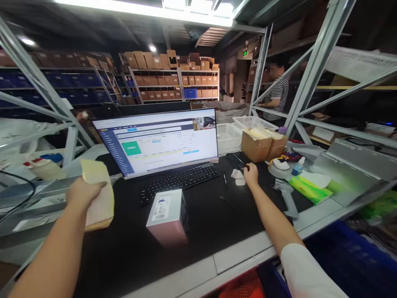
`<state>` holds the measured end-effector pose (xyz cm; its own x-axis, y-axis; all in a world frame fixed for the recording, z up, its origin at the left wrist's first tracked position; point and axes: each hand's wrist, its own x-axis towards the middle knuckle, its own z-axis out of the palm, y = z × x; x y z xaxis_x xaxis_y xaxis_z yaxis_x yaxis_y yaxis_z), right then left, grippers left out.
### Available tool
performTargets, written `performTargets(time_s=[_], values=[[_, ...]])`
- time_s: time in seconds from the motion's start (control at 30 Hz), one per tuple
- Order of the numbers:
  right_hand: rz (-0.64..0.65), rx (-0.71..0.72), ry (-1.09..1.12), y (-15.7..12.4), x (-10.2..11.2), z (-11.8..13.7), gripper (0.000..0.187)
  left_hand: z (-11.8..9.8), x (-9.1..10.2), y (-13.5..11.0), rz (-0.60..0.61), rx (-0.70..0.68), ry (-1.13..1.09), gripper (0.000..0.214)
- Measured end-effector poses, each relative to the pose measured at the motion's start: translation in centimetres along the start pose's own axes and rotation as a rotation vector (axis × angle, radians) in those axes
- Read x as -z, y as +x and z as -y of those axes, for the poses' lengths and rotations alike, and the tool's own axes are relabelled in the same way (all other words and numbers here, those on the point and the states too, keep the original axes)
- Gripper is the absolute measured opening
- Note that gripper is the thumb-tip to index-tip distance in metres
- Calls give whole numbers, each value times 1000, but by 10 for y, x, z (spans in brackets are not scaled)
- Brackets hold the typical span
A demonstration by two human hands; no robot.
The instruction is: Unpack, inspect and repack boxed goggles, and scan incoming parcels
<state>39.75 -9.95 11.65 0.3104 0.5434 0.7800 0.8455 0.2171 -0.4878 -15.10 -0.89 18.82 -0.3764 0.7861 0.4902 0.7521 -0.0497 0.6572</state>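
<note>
My left hand (81,193) is closed around a pad of yellowish paper (101,198), held up at the left side of the desk. My right hand (251,174) rests at the back of the black desk mat (204,223), its fingers curled over something dark that I cannot make out. Crumpled white paper (238,177) lies just left of that hand, and a pen (225,177) is beyond it. Between my arms stands a small white and pink box (167,219) with a barcode label on top. Neither hand touches the box.
Behind the box are a black keyboard (181,180) and a lit monitor (161,140). To the right lie a barcode scanner (285,198), a green packet (310,189) and a cardboard box (256,147) of papers. Metal posts frame the desk; a person (279,97) stands beyond.
</note>
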Motion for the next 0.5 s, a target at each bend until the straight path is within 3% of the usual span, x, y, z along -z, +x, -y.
performTargets(time_s=[0.07, 0.13, 0.2, 0.3, 0.4, 0.5], values=[[-18, -50, 40, 1, -16, 1, 32, 13, 19, -6, -70, 130, 23, 28], [-7, -110, 84, 0, -41, 9, 24, 12, 29, -24, -128, 98, -112, 32], [57, -137, 141, -4, -70, 32, 20, -1, 24, -47, -83, 9, -352, 42], [277, -46, 340, -13, -95, 98, 20, -26, 0, -77, 62, -110, -573, 57], [461, 87, 607, -18, -96, 173, 23, -46, -17, -97, 199, -119, -620, 57], [573, 120, 696, -23, -97, 223, 18, -52, -23, -104, 291, -110, -639, 54]])
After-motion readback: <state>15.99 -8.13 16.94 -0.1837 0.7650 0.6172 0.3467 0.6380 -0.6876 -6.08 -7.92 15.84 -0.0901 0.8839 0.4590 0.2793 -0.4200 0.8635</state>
